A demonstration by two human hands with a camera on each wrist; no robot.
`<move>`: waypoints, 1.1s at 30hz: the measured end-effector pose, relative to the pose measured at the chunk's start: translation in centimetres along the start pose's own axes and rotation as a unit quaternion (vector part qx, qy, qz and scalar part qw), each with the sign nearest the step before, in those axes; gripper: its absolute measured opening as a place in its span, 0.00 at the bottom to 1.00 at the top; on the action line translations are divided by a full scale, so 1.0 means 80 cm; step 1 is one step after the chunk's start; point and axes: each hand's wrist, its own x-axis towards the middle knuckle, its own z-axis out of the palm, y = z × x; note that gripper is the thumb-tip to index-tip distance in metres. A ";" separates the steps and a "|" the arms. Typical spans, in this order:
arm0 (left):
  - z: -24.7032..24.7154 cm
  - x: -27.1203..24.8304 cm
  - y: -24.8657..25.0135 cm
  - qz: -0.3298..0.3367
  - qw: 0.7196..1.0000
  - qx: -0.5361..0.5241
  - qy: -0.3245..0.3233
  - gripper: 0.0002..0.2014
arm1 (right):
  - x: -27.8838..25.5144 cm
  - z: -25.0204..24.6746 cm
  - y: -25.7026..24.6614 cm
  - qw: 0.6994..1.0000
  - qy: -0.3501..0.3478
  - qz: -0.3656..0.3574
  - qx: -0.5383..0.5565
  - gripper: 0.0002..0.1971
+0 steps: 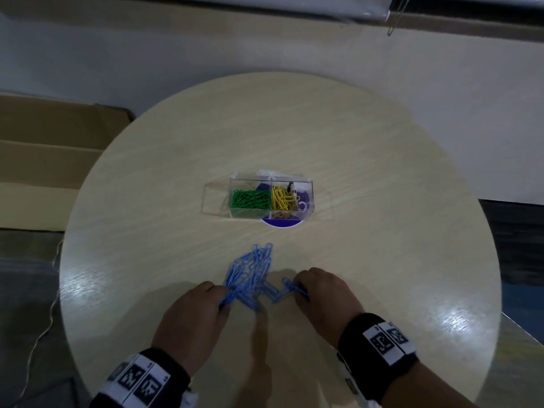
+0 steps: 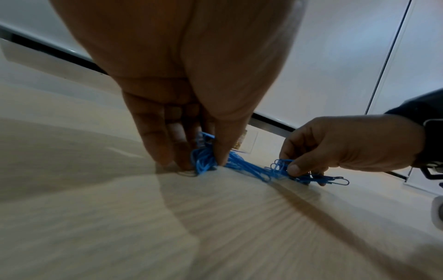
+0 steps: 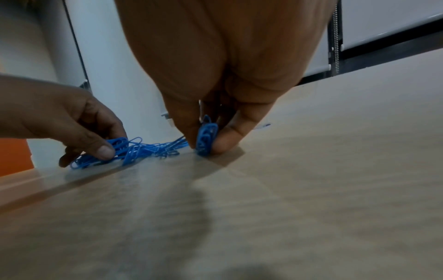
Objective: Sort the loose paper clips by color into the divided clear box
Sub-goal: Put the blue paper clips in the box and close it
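We see a tangle of blue paper clips [image 1: 250, 272] on the near part of the round wooden table [image 1: 382, 187]. The left hand [image 1: 191, 316] pinches one end of the tangle between thumb and fingers [image 2: 177, 147], pressed down to the tabletop. The right hand [image 1: 323, 295] pinches a small bunch at the other end between thumb and forefinger [image 3: 225, 140]. Farther back, well apart from the hands, stands the divided clear box [image 1: 272, 198], with green clips [image 1: 250, 198] in its left compartment and yellow clips [image 1: 282, 197] in the right one
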 end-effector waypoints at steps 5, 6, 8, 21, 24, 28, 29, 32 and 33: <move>0.001 0.009 0.005 -0.018 1.000 -0.009 0.012 0.07 | 0.002 -0.021 0.014 0.989 0.077 0.066 0.108 0.02; 0.001 0.010 0.005 -0.021 1.000 -0.016 0.013 0.07 | 0.004 -0.031 0.016 0.983 0.094 0.086 0.136 0.01; 0.000 0.011 0.007 -0.022 0.999 -0.028 0.012 0.07 | 0.014 -0.059 0.019 0.970 0.140 0.105 0.168 0.04; -0.003 0.013 0.013 -0.058 0.994 -0.089 -0.008 0.11 | 0.143 -0.144 0.006 0.980 0.166 0.107 0.014 0.06; -0.002 0.014 0.013 -0.063 0.994 -0.093 -0.008 0.11 | 0.148 -0.136 0.004 0.982 0.161 0.082 0.052 0.14; 0.000 0.012 0.009 -0.056 0.994 -0.099 -0.003 0.10 | 0.140 -0.129 0.016 0.949 0.237 0.095 0.185 0.12; 0.000 0.012 0.009 -0.053 0.994 -0.097 -0.003 0.10 | 0.135 -0.126 0.019 0.950 0.247 0.092 0.167 0.10; -0.001 0.011 0.009 -0.045 0.995 -0.090 0.008 0.09 | 0.123 -0.113 0.022 0.965 0.248 0.033 0.078 0.10; 0.000 0.011 0.009 -0.045 0.995 -0.090 0.013 0.09 | 0.122 -0.108 0.022 0.967 0.247 0.020 0.064 0.09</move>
